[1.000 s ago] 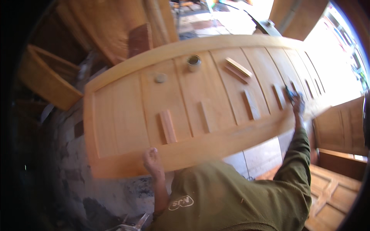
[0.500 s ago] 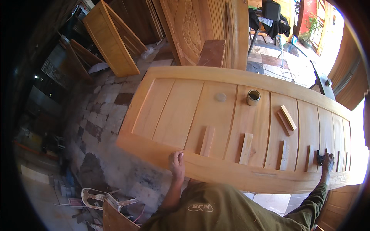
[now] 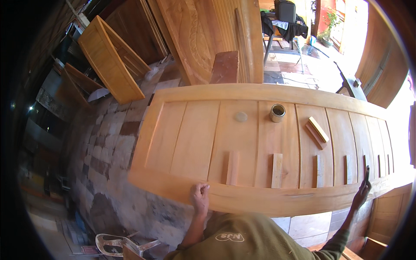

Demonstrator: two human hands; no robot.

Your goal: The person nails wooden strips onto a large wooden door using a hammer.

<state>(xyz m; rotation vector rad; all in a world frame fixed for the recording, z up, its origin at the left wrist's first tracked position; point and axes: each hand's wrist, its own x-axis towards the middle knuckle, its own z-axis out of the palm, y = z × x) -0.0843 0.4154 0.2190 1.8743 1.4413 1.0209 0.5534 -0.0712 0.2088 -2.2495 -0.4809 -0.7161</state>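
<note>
A wooden panelled door [image 3: 242,197] lies flat in front of me. My left hand [image 3: 200,198] rests by its near left rail, the fingers curled closed; whatever they hold, if anything, is hidden. Towards the right end, my right hand [image 3: 360,194] grips a slim dark hand tool [image 3: 367,174] that stands up above the near rail. Its exact kind cannot be made out. Several short wooden strips, among them a pale one [image 3: 277,170] and a greyish one [image 3: 347,169], stand in a row along the door's near side.
Farther back on the door are an open tin can [image 3: 277,113], a round pale disc [image 3: 241,116] and a wooden block [image 3: 318,130]. Other doors [image 3: 110,58] lean behind. A white plastic chair [image 3: 123,246] lies at the lower left, and a draped stand [image 3: 284,28] is beyond.
My right hand has lifted and drawn back towards me from the strips, with the dark tool now upright. My left hand stays by the near rail. The whole view has shifted slightly.
</note>
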